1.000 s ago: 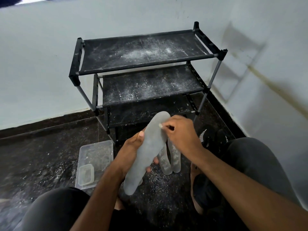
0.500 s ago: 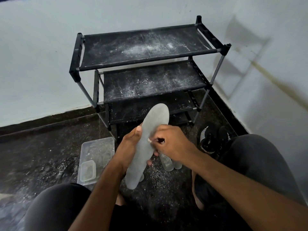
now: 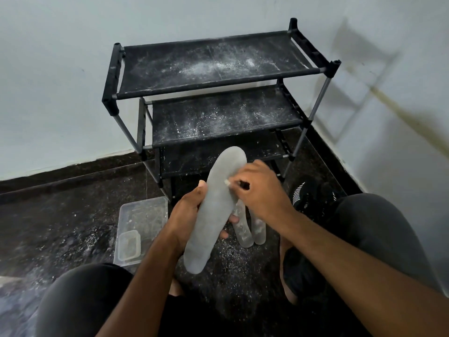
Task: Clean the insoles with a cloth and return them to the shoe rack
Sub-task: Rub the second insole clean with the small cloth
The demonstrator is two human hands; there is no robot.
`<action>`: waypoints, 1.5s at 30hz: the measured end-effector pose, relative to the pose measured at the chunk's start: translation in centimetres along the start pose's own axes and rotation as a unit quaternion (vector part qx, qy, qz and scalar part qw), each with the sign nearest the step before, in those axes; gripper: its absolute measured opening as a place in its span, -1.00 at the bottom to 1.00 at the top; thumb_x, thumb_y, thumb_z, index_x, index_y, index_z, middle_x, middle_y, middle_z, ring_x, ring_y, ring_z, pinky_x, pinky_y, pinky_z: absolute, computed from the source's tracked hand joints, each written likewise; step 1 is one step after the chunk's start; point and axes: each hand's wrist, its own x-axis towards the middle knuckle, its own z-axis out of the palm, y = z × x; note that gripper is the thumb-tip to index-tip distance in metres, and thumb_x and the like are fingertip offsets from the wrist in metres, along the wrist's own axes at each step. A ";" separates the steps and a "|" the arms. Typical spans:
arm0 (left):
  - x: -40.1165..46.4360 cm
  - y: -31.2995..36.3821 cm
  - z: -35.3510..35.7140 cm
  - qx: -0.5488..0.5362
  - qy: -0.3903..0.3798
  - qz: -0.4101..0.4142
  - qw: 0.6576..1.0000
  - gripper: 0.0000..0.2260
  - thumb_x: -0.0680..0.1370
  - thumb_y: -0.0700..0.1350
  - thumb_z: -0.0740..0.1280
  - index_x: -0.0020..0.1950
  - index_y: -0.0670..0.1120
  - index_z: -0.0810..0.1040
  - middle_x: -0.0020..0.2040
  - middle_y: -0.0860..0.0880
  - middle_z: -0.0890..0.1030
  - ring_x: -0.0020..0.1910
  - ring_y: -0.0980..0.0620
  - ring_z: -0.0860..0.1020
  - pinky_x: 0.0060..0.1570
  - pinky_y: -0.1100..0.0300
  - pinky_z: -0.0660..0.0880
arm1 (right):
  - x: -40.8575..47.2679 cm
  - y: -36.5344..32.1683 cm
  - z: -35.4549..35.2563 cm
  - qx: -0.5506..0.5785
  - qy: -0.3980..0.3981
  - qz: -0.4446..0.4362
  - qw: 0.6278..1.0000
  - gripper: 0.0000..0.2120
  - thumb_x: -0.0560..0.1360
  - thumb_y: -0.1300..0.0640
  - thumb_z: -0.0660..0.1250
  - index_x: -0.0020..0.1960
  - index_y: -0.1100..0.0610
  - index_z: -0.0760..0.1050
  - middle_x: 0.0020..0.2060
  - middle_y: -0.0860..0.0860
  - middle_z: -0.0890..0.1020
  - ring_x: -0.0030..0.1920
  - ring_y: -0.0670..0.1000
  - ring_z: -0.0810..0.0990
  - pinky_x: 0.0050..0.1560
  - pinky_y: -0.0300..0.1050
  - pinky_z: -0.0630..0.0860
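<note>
A: How did each grip stand?

B: The left hand [image 3: 187, 215] was curled round the middle of the grey insole [image 3: 213, 210], thumb on the near edge, fingers showing behind it, so the insole stood tilted in the air in front of the shoe rack [image 3: 218, 93]. The right hand [image 3: 257, 193] was closed on something small and pale that it pressed against the insole's upper half; too little showed to say whether it was the cloth.

A: And the other task things?

B: Two more insoles [image 3: 250, 229] lay side by side on the floor [image 3: 60, 215], just behind the held one, among white dust. The rack's tiers carried only powder, no insoles.

A: What could have gone wrong from there?

B: I judged the insole flexible. Held only at the waist, it could bend away under the rubbing, or slip into the dust below and get dirty again. Loosened powder might also fall on the pair underneath.

A: Anything else nearby?

B: A clear plastic tub [image 3: 143, 224] on the floor to the left, and a dark shoe [image 3: 311, 195] to the right.

A: What differed from half a second before?

B: The right hand had moved up the insole, from near the left thumb toward the toe end. The left hand's hold looked unchanged.
</note>
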 end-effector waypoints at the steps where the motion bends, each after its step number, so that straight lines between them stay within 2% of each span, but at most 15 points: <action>1: -0.2 0.1 0.3 -0.007 -0.012 -0.004 1.000 -0.39 0.71 0.20 0.00 0.32 -0.27 0.57 -0.04 -0.42 0.67 -0.39 -0.24 0.67 -0.42 0.02 0.64 | 0.2 0.3 -0.2 0.000 0.031 0.022 0.999 -0.89 0.50 0.06 0.43 -0.03 0.07 0.68 -0.15 -0.11 0.64 -0.08 -0.12 0.43 -0.02 -0.19 0.43; 3: -0.4 0.2 0.6 -0.019 -0.018 -0.003 1.000 -0.41 0.71 0.17 0.00 0.32 -0.28 0.55 -0.09 -0.37 0.68 -0.40 -0.21 0.67 -0.45 0.01 0.63 | -0.1 -0.1 0.1 0.002 0.024 0.025 0.999 -0.89 0.50 0.06 0.43 -0.01 0.06 0.68 -0.12 -0.10 0.64 -0.07 -0.14 0.43 0.01 -0.16 0.45; 7: 0.0 -0.2 0.5 -0.044 0.021 -0.006 0.999 -0.41 0.70 0.20 0.06 0.36 -0.28 0.53 -0.06 -0.29 0.69 -0.30 -0.21 0.69 -0.43 -0.07 0.64 | -1.8 -2.2 1.6 0.039 -0.071 -0.061 0.995 -0.88 0.49 0.06 0.43 -0.03 0.08 0.67 -0.16 -0.10 0.62 -0.05 -0.11 0.46 0.02 -0.17 0.44; 11: -0.2 0.4 0.5 -0.083 -0.006 -0.004 0.997 -0.49 0.72 0.11 0.05 0.28 -0.22 0.63 -0.01 -0.35 0.66 -0.24 -0.29 0.69 -0.34 -0.12 0.67 | -0.2 -0.9 0.7 0.011 0.013 0.010 1.000 -0.87 0.52 0.03 0.40 -0.04 0.06 0.67 -0.18 -0.12 0.61 -0.07 -0.13 0.41 0.00 -0.17 0.43; 15: 0.0 0.2 1.1 -0.061 0.010 0.014 0.998 -0.49 0.73 -0.06 0.08 -0.11 -0.25 0.75 -0.23 -0.27 0.70 -0.35 -0.13 0.69 -0.34 0.10 0.66 | 0.1 -0.9 0.3 0.022 0.056 0.051 0.997 -0.92 0.48 0.09 0.44 -0.09 0.09 0.68 -0.20 -0.09 0.64 -0.08 -0.12 0.45 -0.03 -0.21 0.44; 18: 0.5 -0.1 0.8 -0.100 0.028 0.015 0.994 -0.63 0.69 -0.03 0.18 0.08 -0.27 0.67 -0.11 -0.22 0.70 -0.23 -0.08 0.69 -0.19 0.10 0.67 | -1.2 -2.4 1.2 0.055 0.026 -0.013 0.998 -0.89 0.46 0.12 0.47 -0.05 0.13 0.69 -0.18 -0.05 0.64 -0.08 -0.07 0.49 -0.03 -0.14 0.50; 21: 0.6 -0.2 0.4 -0.187 0.006 -0.007 0.982 -0.60 0.71 -0.03 0.15 0.05 -0.24 0.70 -0.10 -0.13 0.70 -0.16 0.00 0.70 -0.11 0.16 0.65 | -1.9 -3.5 1.8 0.051 -0.018 -0.085 0.995 -0.88 0.45 0.13 0.47 -0.04 0.13 0.69 -0.19 -0.05 0.65 -0.10 -0.06 0.47 -0.05 -0.14 0.48; 23: 0.6 -0.4 0.5 -0.193 0.002 -0.007 0.981 -0.62 0.71 -0.02 0.17 0.07 -0.24 0.69 -0.06 -0.15 0.69 -0.13 -0.02 0.68 -0.05 0.12 0.64 | -1.2 -2.9 1.8 0.023 -0.003 -0.076 0.997 -0.88 0.47 0.11 0.45 -0.03 0.12 0.68 -0.19 -0.06 0.64 -0.09 -0.07 0.44 -0.03 -0.08 0.47; 27: 0.8 -0.6 0.7 -0.184 0.016 0.005 0.983 -0.63 0.70 -0.06 0.18 0.00 -0.24 0.70 -0.14 -0.15 0.70 -0.24 -0.04 0.68 -0.20 0.12 0.65 | -0.3 -1.8 1.4 0.010 0.055 -0.005 0.998 -0.91 0.49 0.12 0.43 -0.05 0.12 0.67 -0.18 -0.06 0.63 -0.07 -0.11 0.42 -0.01 -0.05 0.46; 33: 1.2 -0.7 -0.4 -0.237 -0.018 -0.012 0.971 -0.63 0.67 -0.01 0.20 -0.01 -0.24 0.69 -0.20 -0.12 0.68 -0.24 0.01 0.68 -0.16 0.17 0.65 | -2.8 -5.2 2.1 0.087 -0.063 -0.123 0.987 -0.88 0.48 0.14 0.44 -0.02 0.14 0.69 -0.17 -0.05 0.65 -0.07 -0.04 0.47 -0.04 -0.15 0.44; 36: 1.5 -0.7 -0.4 -0.254 -0.025 -0.017 0.967 -0.62 0.70 -0.02 0.14 0.14 -0.26 0.63 -0.09 -0.14 0.71 -0.14 -0.01 0.70 -0.06 0.15 0.66 | -1.6 -3.9 1.9 0.040 -0.005 -0.097 0.994 -0.90 0.49 0.13 0.44 -0.04 0.13 0.68 -0.19 -0.05 0.64 -0.08 -0.03 0.46 -0.06 0.01 0.47; 38: 1.8 -1.1 -0.6 -0.258 -0.026 -0.023 0.966 -0.60 0.71 -0.01 0.12 0.16 -0.27 0.63 -0.06 -0.15 0.72 -0.10 -0.01 0.72 -0.04 0.14 0.66 | -1.2 -3.6 1.8 0.037 0.012 -0.069 0.997 -0.91 0.48 0.14 0.45 -0.06 0.14 0.68 -0.19 -0.05 0.64 -0.09 -0.04 0.45 -0.05 0.01 0.47; 40: 1.9 -1.1 -0.7 -0.247 -0.017 -0.020 0.969 -0.61 0.68 -0.01 0.17 0.13 -0.27 0.67 -0.04 -0.17 0.70 -0.08 -0.04 0.71 0.03 0.09 0.66 | -1.9 -4.7 2.1 0.072 -0.033 -0.080 0.994 -0.92 0.46 0.17 0.47 -0.06 0.14 0.69 -0.19 -0.05 0.65 -0.08 -0.05 0.45 -0.06 -0.08 0.46; 43: 2.3 -0.9 -1.0 -0.225 0.010 0.005 0.974 -0.63 0.62 -0.02 0.28 0.22 -0.29 0.61 0.11 -0.26 0.61 0.10 -0.15 0.61 0.31 0.01 0.51 | -2.8 -6.1 2.2 0.150 -0.113 -0.108 0.976 -0.93 0.45 0.17 0.48 -0.08 0.13 0.71 -0.20 -0.07 0.67 -0.08 -0.08 0.47 -0.08 -0.15 0.45; 45: 2.5 -1.0 -1.2 -0.228 0.024 0.007 0.973 -0.65 0.65 -0.03 0.24 0.05 -0.29 0.69 0.01 -0.23 0.67 -0.02 -0.09 0.67 0.15 0.10 0.62 | -2.3 -5.5 1.8 0.155 -0.115 -0.110 0.975 -0.93 0.43 0.15 0.50 -0.09 0.10 0.71 -0.22 -0.11 0.66 -0.09 -0.11 0.45 -0.10 -0.18 0.44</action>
